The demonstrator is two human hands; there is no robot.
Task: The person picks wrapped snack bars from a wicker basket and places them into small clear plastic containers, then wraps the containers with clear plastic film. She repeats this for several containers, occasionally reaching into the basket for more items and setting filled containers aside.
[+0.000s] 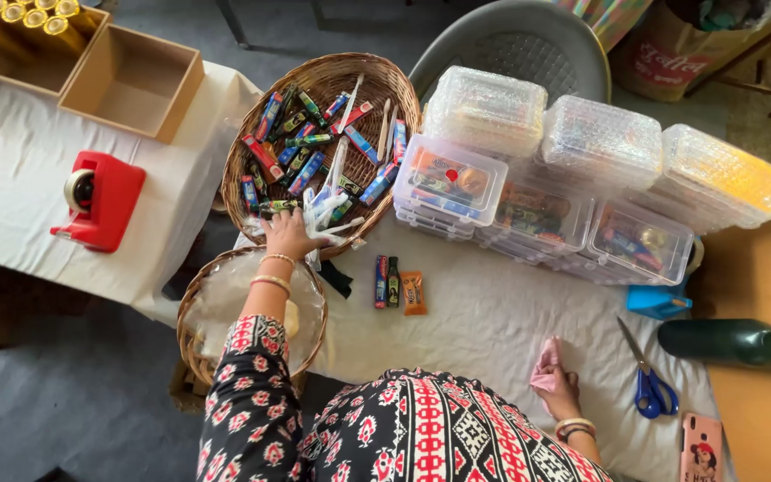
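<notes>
the left hand reaches into the wicker basket at 11 o'clock, fingers closed around white plastic cutlery among small coloured packets. the right hand rests at 5 o'clock on the white cloth, gripping a pink rag. three small packets lie between them. six clear boxes stack at 1 o'clock; blue scissors sit at 4.

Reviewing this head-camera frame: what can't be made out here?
- Left hand fingertips: buried among packets and white sticks in the upper basket; grip unclear.
- Lower basket: contents veiled by clear plastic and the forearm.
- Right hand: pink cloth covers its fingers.
- Clear boxes: bubble wrap blurs contents.
- Phone and gold tubes: cut by frame edges.
</notes>
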